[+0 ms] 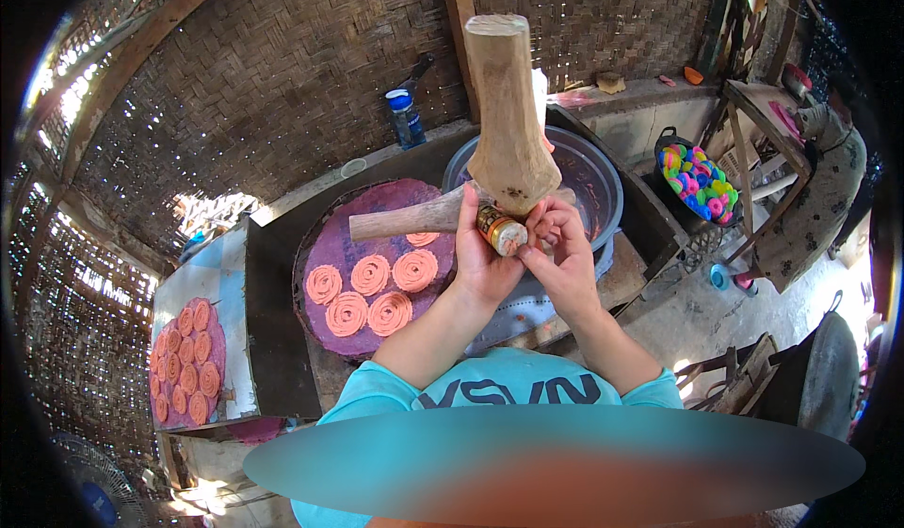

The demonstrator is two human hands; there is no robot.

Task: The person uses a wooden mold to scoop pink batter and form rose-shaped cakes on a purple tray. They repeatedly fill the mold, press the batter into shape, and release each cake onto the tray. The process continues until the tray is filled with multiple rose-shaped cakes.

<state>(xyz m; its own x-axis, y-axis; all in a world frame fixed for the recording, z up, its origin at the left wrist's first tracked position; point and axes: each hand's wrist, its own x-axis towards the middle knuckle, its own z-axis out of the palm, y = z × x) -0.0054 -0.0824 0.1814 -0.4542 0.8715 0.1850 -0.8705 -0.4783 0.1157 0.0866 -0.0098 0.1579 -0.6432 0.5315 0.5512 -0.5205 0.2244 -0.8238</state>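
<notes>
In front of my chest is a small can (494,222) with a gold and dark label, its pale end smeared with orange and facing me. My left hand (482,264) wraps the can from the left. My right hand (565,257) closes on it from the other side, fingertips bent at its rim. Against the can lies a thick wooden piece (504,104), broad at its lower end. A wooden bar (405,219) crosses behind the can to the left. Orange spiral coils (370,274) lie on a round purple sheet (363,210) left of my hands.
Behind the wooden piece stands a grey basin (614,194). A second round of orange coils (188,363) lies on a table at left. A blue-capped bottle (405,121) stands by the woven wall. Farther right sits a dark pan (667,140) of colourful rings.
</notes>
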